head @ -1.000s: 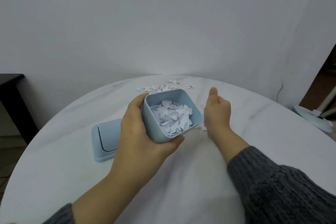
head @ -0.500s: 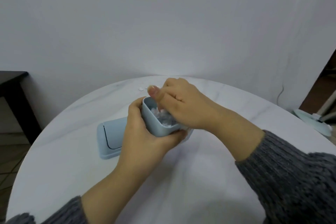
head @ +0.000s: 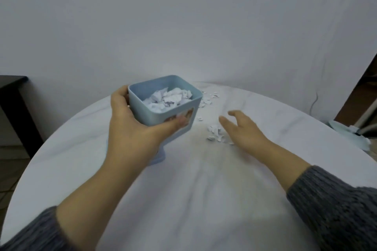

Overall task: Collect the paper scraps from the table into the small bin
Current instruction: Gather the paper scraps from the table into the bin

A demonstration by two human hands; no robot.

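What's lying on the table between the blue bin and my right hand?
In the head view, a small pile of paper scraps lies beside the right hand, with a stray scrap nearer the bin.

no writing to read here
the only label-like mark is a pale picture panel (head: 189,115) on the near wall of the small bin (head: 151,112), toward five o'clock from its opening; it is blurred, the thumb of the left hand (head: 132,130) covers its left part, and no letters or numbers can be made out.
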